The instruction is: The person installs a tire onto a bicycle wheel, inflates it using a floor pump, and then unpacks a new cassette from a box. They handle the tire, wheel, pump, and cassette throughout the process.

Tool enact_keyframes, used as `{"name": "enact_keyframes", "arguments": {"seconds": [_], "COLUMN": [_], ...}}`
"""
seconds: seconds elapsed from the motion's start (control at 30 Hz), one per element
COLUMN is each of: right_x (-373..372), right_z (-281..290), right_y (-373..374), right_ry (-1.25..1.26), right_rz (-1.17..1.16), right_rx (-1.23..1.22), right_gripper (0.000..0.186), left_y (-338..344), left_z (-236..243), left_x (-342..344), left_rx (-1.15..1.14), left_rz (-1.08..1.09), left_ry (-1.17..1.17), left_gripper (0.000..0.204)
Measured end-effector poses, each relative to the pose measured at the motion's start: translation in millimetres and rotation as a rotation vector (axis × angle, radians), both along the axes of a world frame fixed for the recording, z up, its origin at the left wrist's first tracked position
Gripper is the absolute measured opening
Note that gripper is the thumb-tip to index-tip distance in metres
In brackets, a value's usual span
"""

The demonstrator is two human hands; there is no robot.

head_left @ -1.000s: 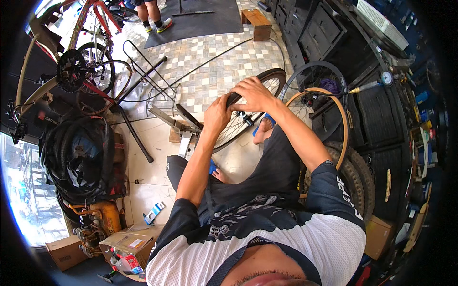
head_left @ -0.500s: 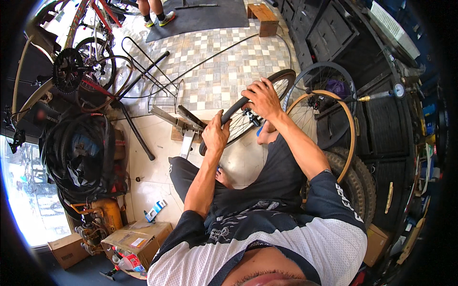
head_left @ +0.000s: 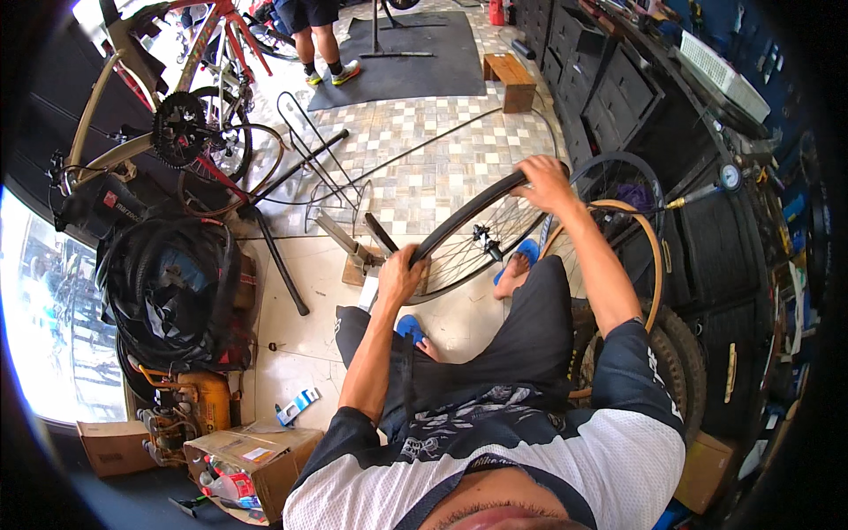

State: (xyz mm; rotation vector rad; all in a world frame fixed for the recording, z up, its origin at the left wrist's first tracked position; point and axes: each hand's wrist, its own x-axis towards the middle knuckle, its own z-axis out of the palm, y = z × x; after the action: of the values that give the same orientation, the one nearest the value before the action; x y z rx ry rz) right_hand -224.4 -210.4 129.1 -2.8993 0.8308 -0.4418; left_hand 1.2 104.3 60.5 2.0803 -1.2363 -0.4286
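Along the black bicycle tire [head_left: 463,215], the left hand [head_left: 402,278] and right hand [head_left: 546,185], gripping it, sit farther apart than before.

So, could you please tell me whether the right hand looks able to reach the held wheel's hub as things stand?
Probably yes: nothing visible blocks the right hand from the hub, though it would likely have to leave the tire.

The hands [head_left: 402,276] [head_left: 546,184] hide bits of tyre [head_left: 470,208] (the top edge crops a bystander [head_left: 328,49]).
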Motion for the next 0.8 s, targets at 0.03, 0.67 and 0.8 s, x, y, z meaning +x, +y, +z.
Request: {"name": "enact_keyframes", "arguments": {"seconds": [0.03, 0.67, 0.8], "right_x": [-6.1, 62.5, 73.3], "right_z": [10.6, -30.1, -23.7], "right_y": [-7.4, 59.2, 52.9], "right_ry": [0.065, -0.327, -0.181], "right_rz": [-0.043, 0.112, 0.066], "right_rx": [0.016, -0.060, 0.021], "right_gripper": [0.066, 0.048, 0.052], "left_y": [-12.6, -56.7, -63.2], "left_z": [15.9, -31.0, -32.6], "left_x": [-1.0, -14.2, -6.3], "left_rx": [-0.079, -0.109, -0.038], "left_rz": [-0.038, 0.253, 0.329], "left_ry": [-0.042, -0.204, -0.158], "left_gripper": [0.031, 0.053, 0.070]}}
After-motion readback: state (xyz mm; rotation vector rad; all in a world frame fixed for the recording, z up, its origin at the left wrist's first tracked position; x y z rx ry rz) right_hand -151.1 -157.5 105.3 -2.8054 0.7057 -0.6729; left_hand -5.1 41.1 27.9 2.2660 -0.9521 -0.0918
